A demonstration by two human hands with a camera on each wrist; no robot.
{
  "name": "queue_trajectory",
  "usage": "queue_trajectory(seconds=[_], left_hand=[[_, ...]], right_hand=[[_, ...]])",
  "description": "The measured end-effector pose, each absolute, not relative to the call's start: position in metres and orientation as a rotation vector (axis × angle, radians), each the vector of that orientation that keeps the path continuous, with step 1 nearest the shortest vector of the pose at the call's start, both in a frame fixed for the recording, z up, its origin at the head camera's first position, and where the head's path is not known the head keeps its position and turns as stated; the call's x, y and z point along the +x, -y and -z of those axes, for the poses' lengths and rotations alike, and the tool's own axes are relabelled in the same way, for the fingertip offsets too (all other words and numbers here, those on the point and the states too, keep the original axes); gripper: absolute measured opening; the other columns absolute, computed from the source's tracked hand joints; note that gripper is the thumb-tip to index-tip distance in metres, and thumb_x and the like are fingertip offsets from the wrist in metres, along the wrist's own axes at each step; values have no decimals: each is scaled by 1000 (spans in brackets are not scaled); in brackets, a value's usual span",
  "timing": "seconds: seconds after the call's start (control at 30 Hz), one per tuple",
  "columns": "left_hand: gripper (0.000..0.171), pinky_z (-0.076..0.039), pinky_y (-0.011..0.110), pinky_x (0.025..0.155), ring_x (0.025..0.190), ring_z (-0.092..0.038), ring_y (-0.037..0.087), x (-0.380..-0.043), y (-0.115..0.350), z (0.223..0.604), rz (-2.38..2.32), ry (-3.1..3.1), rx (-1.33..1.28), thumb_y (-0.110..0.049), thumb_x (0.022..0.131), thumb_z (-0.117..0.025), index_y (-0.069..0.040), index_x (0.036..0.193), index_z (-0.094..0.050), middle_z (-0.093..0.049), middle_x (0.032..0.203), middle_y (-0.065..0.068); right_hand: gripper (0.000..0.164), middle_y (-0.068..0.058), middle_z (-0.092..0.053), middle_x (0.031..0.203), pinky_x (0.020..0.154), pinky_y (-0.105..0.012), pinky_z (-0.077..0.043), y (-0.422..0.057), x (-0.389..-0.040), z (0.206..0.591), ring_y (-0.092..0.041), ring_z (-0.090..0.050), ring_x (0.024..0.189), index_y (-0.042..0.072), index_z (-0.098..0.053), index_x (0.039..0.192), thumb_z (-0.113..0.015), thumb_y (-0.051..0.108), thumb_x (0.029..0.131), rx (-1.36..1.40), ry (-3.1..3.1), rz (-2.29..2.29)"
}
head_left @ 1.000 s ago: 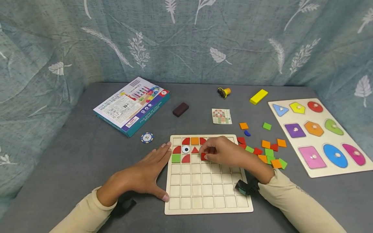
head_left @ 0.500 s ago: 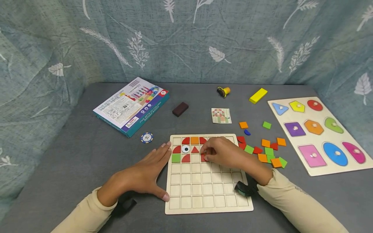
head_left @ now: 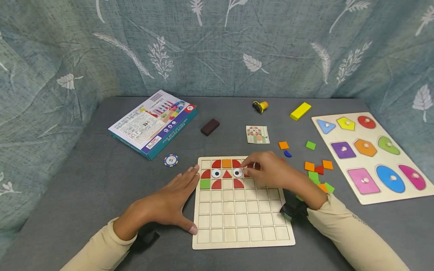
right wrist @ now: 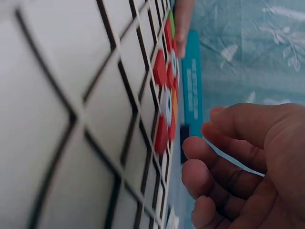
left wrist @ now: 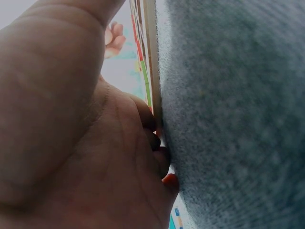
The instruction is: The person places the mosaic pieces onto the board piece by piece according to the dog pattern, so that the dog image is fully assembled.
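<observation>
A pale wooden grid board lies on the table. In its upper rows sit red curved tiles, an orange square, a green square, a red triangle and two eye tiles. My left hand rests spread along the board's left edge, thumb and fingertips against it. My right hand hovers over the upper right, fingers loosely bent, beside the right eye tile and a red tile. In the right wrist view its fingers hold nothing. It hides the board's upper right corner.
Loose orange, green and red tiles lie right of the board, partly behind my right forearm. A pattern card, dark brown block, yellow block, box, poker chip and shape puzzle board surround it.
My right hand has moved right and slightly up, off the red curved tile in the third row. The right eye tile now shows. My left hand stays put.
</observation>
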State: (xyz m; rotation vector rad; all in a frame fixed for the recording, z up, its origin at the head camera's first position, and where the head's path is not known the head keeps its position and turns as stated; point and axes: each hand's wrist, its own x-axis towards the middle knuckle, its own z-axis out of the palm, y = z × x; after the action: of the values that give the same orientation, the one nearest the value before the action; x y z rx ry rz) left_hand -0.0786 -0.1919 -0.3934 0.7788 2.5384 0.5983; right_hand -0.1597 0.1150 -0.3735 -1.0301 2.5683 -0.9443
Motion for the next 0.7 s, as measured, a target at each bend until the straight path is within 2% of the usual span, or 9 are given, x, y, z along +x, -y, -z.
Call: queue_trajectory(seconds=[0.37, 0.7], left_hand=[[139, -4, 49, 116, 147, 4, 28, -80, 193, 395, -580, -2549, 757, -70, 59, -80, -2, 155, -5, 8, 162, 10], [139, -4, 49, 116, 147, 4, 27, -78, 192, 395, -584, -2550, 765, -70, 59, -80, -2, 155, -6, 6, 162, 10]], right_hand=[[19, -5, -66, 92, 61, -32, -46, -156, -183, 372, -18, -54, 74, 0, -70, 110, -61, 8, 96, -827, -2679, 988], [24, -11, -68, 99, 67, -38, -48, -205, -196, 360, -25, -59, 85, -1, -70, 112, -59, 15, 98, -646, -2857, 897]])
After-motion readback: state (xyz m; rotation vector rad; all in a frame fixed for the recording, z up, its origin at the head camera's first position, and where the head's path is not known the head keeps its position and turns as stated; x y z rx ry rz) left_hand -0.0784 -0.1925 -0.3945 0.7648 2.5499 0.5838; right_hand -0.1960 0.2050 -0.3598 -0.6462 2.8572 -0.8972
